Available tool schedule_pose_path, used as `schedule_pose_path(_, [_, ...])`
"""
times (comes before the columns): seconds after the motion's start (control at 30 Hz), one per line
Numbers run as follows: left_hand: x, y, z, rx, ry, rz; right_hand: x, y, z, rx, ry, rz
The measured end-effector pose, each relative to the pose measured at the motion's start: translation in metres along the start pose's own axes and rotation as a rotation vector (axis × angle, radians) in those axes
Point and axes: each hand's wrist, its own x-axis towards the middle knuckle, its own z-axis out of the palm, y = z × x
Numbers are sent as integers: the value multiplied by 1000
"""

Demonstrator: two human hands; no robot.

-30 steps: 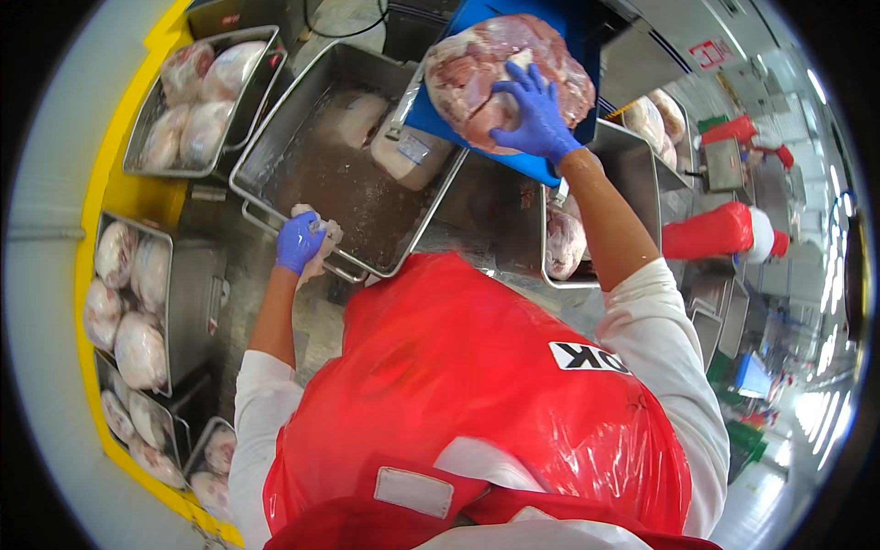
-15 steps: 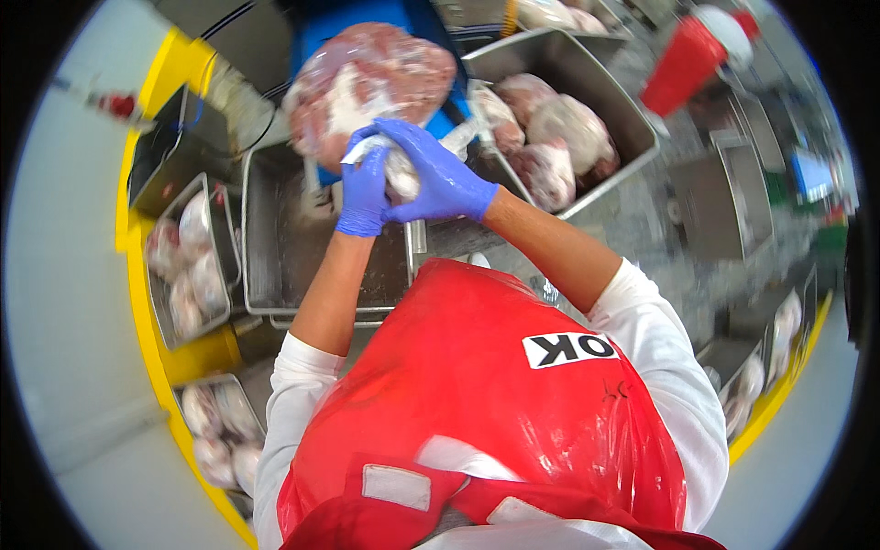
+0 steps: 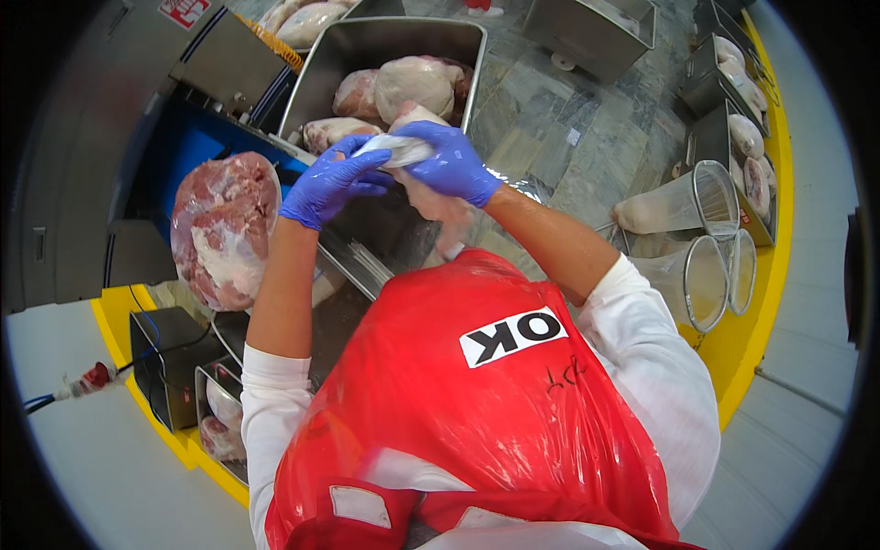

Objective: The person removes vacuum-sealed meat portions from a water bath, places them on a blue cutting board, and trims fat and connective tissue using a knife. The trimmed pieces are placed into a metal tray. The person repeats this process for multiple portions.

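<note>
Both hands wear blue-purple gloves and meet in front of my chest. My left hand (image 3: 335,183) has thumb and fingers closed on one end of a crumpled white strip (image 3: 396,147). The other end is in my right hand (image 3: 454,163). Below the strip hangs a long, limp, pale pink-and-white piece (image 3: 435,206), blurred at its lower end; whether it is meat, skin or wrapping I cannot tell, nor whether the two are joined. Left of my left wrist, a large pink-red cut of meat (image 3: 225,229) lies at the edge of a blue surface (image 3: 170,137).
Past my hands stands a steel tub (image 3: 390,32) of pale meat pieces. A steel machine (image 3: 82,156) fills the left. Clear, rimmed tubular holders (image 3: 701,275) stand at right beside a yellow rail (image 3: 761,312). Another steel tub (image 3: 591,37) sits on the wet tiled floor.
My view has turned right, so the large meat cut now lies farther left. My hands have moved from in front of it toward the meat tub and spread slightly, baring the white strip.
</note>
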Motion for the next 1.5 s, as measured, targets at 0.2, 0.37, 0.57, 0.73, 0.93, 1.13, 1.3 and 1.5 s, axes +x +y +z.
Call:
schedule_pose_path(0.2, [13, 18, 0, -82, -87, 184, -26, 14, -93, 102, 336, 98])
schedule_pose_path(0.37, [-20, -30, -122, 638, 639, 642, -54, 10, -195, -68, 734, -207])
schedule_pose_path(0.57, [-95, -45, -159, 1608, 987, 499, -166, -62, -414, -867, 1288, -462])
schedule_pose_path(0.73, [-133, -86, -193, 1948, 1169, 456, -195, -90, -553, -1372, 1634, -512])
schedule_pose_path(0.93, [-176, -111, -167, 1743, 1529, 176, -286, 107, -582, -1235, 749, 504])
schedule_pose_path(1.13, [-201, -184, -225, 163, 1549, 547, -192, 290, -305, -797, 331, 684])
schedule_pose_path(1.3, [-223, -181, -225, 164, 1348, 671, 32, 153, 20, -316, -161, 54])
schedule_pose_path(1.5, [-230, -179, -231, -392, 1419, 620, 146, 49, 200, -23, -328, -327])
